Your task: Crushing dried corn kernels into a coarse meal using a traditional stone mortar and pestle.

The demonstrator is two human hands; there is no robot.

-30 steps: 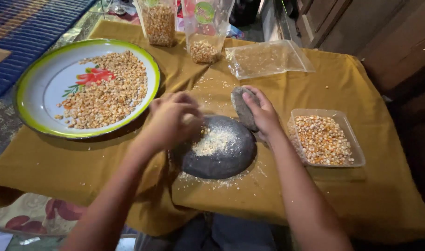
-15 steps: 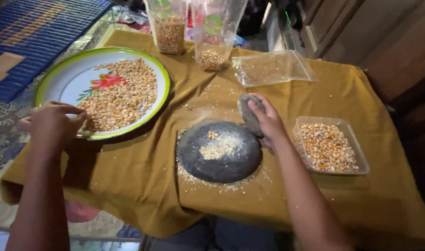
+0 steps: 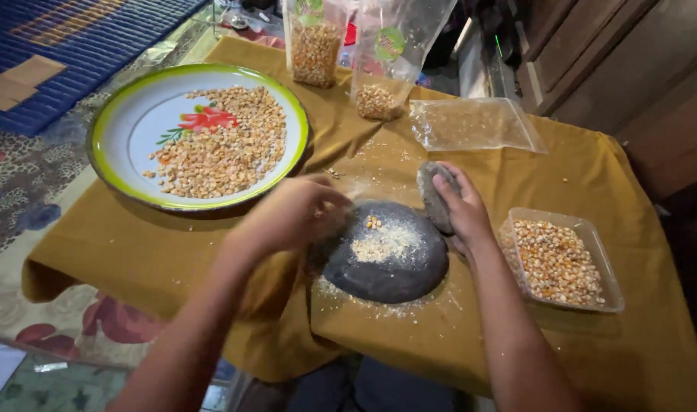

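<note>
Dark round grinding stone (image 3: 386, 263) lies flat near the cloth-covered table's front edge, crushed corn (image 3: 385, 243) heaped at its centre. Grey oval hand stone (image 3: 434, 197) tilted at its rear-right rim, w/ fingers wrapped around it.

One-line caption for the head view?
Right hand grips a grinding stone beside a dark slab; left hand hovers over it.

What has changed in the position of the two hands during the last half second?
The left hand moved from the rim of the round plate back to the left edge of the dark grinding stone, fingers closed; what it holds is hidden. The right hand stayed on the hand stone. The plastic tray did not move.
</note>
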